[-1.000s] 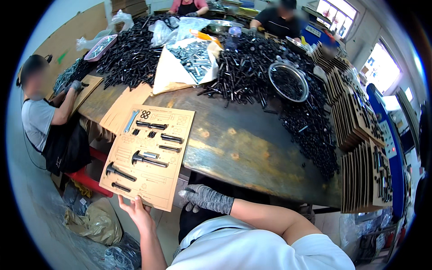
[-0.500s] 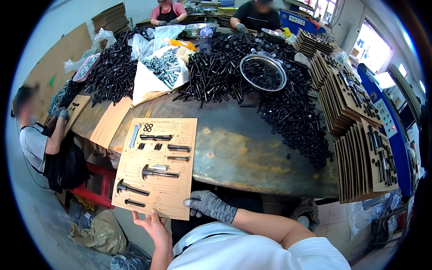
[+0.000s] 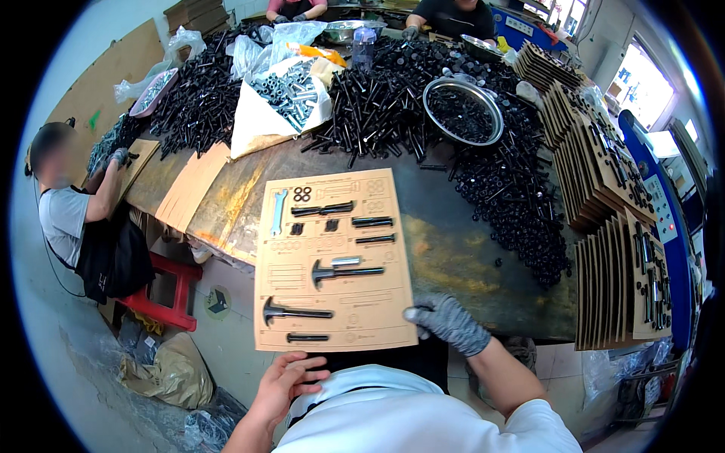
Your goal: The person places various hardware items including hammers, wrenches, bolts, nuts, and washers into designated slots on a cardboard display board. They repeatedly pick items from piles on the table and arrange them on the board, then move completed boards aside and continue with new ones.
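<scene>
My right hand (image 3: 449, 323), in a grey knitted glove, pinches the lower right edge of a brown cardboard hardware card (image 3: 294, 260). The card is tilted in front of me at the table's near edge. On it sit a blue-grey wrench (image 3: 279, 212), black rings (image 3: 302, 194), black bolts (image 3: 323, 209), a silver sleeve (image 3: 347, 260) and two black hammer-shaped pieces (image 3: 300, 311). Just below the card's lower left edge is my bare left hand (image 3: 291, 381), fingers apart and loosely bent, holding nothing.
Black bolts (image 3: 377, 106) and nuts (image 3: 506, 219) heap across the table (image 3: 468, 264). A steel bowl (image 3: 498, 124) and a white bag of silver fasteners (image 3: 249, 124) stand among them. Filled cards (image 3: 596, 294) are stacked at right. A co-worker (image 3: 68, 219) sits at left; two more people sit opposite.
The card has moved right and turned more upright, with my right hand still on its edge. My left hand has come off its lower edge.
</scene>
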`<action>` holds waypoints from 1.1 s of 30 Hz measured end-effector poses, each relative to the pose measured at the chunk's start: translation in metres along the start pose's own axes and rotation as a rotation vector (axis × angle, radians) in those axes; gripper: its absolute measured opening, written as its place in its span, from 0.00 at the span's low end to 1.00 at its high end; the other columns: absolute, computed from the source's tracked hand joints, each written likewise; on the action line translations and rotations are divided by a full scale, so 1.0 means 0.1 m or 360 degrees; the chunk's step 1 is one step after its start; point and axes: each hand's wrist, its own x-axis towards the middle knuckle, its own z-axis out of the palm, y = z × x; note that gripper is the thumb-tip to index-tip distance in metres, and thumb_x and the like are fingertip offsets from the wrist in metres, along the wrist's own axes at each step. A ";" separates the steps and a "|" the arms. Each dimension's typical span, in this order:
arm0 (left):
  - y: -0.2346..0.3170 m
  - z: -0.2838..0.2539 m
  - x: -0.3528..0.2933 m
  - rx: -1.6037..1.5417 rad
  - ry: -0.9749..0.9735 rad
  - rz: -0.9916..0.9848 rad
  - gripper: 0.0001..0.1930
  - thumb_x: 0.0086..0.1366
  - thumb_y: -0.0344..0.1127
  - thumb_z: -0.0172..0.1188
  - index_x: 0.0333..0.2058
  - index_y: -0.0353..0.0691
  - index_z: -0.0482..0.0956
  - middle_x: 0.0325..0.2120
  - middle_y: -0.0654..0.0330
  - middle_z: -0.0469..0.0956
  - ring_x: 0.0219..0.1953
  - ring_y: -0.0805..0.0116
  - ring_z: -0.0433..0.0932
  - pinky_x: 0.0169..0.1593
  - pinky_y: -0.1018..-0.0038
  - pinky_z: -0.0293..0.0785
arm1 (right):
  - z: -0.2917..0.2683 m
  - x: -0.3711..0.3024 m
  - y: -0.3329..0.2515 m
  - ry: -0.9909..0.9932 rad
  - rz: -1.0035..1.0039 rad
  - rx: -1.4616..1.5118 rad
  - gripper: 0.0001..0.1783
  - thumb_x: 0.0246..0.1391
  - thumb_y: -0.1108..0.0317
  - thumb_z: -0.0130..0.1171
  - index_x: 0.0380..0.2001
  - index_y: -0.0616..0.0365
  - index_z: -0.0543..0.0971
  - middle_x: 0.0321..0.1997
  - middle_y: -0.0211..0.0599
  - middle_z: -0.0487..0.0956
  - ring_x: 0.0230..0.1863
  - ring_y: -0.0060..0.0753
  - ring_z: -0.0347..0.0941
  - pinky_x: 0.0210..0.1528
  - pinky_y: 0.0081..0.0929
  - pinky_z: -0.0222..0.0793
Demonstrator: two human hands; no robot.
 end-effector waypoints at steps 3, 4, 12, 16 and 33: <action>0.11 0.01 0.04 0.0168 -0.0309 -0.0227 0.19 0.77 0.31 0.44 0.62 0.29 0.60 0.55 0.40 0.76 0.53 0.54 0.81 0.51 0.68 0.82 | -0.26 -0.11 0.03 0.0073 0.0038 0.0009 0.19 0.61 0.57 0.64 0.42 0.66 0.84 0.21 0.32 0.78 0.21 0.21 0.74 0.27 0.23 0.72; 0.18 0.01 0.06 0.0293 -0.0429 -0.0277 0.19 0.77 0.32 0.45 0.62 0.29 0.62 0.54 0.42 0.77 0.52 0.57 0.81 0.51 0.70 0.81 | -0.35 -0.16 0.04 0.0100 0.0061 -0.0001 0.19 0.61 0.57 0.64 0.41 0.66 0.84 0.21 0.32 0.78 0.21 0.21 0.74 0.27 0.23 0.72; 1.23 0.05 0.68 0.1559 -0.0001 0.0659 0.11 0.70 0.31 0.59 0.48 0.35 0.82 0.36 0.55 0.85 0.39 0.70 0.84 0.44 0.72 0.79 | -0.95 -0.37 0.09 0.0237 0.0168 -0.0175 0.18 0.59 0.56 0.66 0.32 0.64 0.82 0.19 0.31 0.77 0.22 0.20 0.72 0.28 0.24 0.70; 1.60 0.34 1.66 0.1715 0.0491 0.1443 0.12 0.67 0.32 0.62 0.48 0.36 0.81 0.38 0.53 0.81 0.38 0.64 0.82 0.44 0.70 0.78 | -0.98 -0.31 -0.12 0.0174 0.0235 -0.0302 0.17 0.59 0.58 0.67 0.29 0.63 0.82 0.20 0.32 0.79 0.23 0.20 0.75 0.30 0.24 0.73; 1.86 0.59 2.56 0.2385 0.0606 0.1035 0.22 0.54 0.38 0.65 0.47 0.36 0.76 0.36 0.45 0.83 0.41 0.48 0.83 0.48 0.59 0.79 | -0.91 0.42 -0.56 0.0656 -0.0234 -0.0270 0.17 0.65 0.56 0.63 0.37 0.62 0.83 0.29 0.36 0.84 0.29 0.21 0.81 0.33 0.20 0.78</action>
